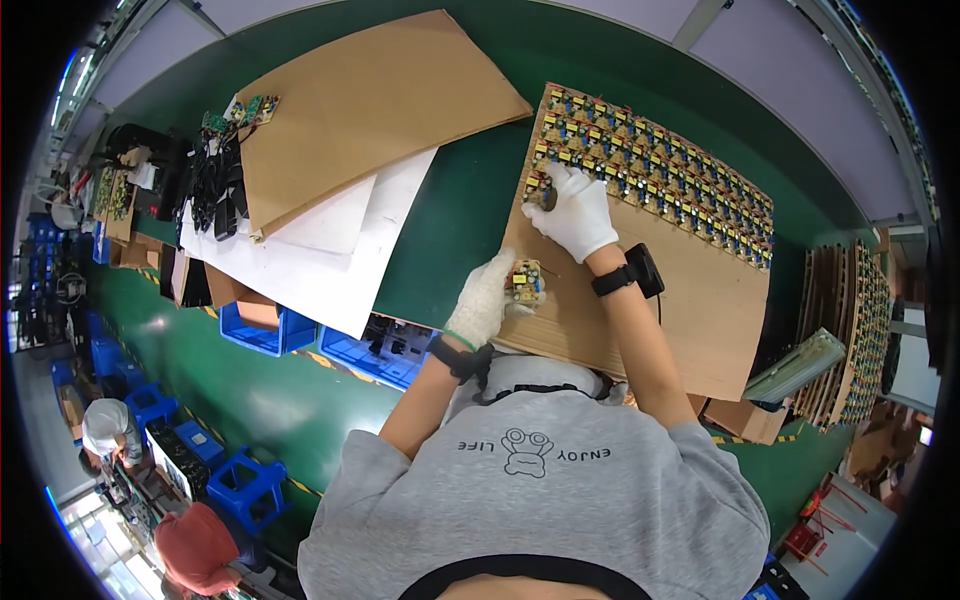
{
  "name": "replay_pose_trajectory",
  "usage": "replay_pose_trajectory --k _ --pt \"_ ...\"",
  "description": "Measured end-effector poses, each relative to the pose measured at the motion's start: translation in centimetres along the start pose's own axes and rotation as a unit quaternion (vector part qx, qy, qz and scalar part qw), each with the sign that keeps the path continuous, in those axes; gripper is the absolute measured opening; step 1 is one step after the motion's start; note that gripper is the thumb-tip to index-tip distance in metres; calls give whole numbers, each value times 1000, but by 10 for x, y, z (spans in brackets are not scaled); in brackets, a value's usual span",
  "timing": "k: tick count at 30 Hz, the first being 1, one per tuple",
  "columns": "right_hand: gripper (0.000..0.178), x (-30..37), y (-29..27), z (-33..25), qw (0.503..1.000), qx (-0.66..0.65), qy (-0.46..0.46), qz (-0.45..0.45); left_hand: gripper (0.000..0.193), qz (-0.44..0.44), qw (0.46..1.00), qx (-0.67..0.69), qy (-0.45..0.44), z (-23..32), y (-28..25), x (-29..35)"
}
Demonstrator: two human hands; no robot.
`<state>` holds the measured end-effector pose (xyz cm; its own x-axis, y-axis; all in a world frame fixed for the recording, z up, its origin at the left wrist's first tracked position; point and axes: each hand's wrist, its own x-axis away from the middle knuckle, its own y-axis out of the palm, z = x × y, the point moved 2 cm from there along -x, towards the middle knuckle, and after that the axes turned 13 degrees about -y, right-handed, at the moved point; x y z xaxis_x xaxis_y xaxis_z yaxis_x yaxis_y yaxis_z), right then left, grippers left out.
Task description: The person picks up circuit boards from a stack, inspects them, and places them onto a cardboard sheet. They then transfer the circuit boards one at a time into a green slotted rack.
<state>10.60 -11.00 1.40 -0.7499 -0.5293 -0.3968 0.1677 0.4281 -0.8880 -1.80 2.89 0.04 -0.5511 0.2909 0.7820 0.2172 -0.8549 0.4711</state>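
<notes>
My left hand (pixel 483 298), in a white glove, holds a small circuit board (pixel 525 282) with yellow, blue and dark parts, just over the near left edge of a cardboard sheet (pixel 690 305). Farther off, my gloved right hand (pixel 578 214) has its thumb and fingers around another small circuit board (pixel 538 187) at the left end of the nearest row. Several rows of like circuit boards (pixel 655 165) cover the far part of the sheet. Part of the board under my right fingers is hidden.
A large brown cardboard sheet (pixel 370 110) and white sheets (pixel 390 235) lie on the green table (pixel 435 215) at left, beside black cables (pixel 225 185). Blue bins (pixel 265 330) stand below the table edge. Stacked board-laden sheets (pixel 845 320) stand at right. Two people sit working at lower left.
</notes>
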Motion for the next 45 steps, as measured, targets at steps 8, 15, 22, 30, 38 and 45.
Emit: replay_pose_trajectory --k 8,15,22,30,38,45 --pt "28 55 -23 -4 932 -331 146 -24 60 6 999 -31 17 15 13 13" --pt "35 63 -27 -37 728 -589 350 -21 47 -57 997 -4 43 12 13 11" --pt "54 63 -26 -47 884 -400 242 17 32 -59 998 -1 37 6 22 13" --pt "64 56 -64 -51 985 -173 -17 -14 29 -88 994 46 55 15 23 7" --pt "54 61 -49 -58 979 -203 -6 -37 44 -5 985 -77 151 3 25 -4" --pt "51 48 -43 -32 994 -91 66 3 65 58 987 -34 143 3 22 -7"
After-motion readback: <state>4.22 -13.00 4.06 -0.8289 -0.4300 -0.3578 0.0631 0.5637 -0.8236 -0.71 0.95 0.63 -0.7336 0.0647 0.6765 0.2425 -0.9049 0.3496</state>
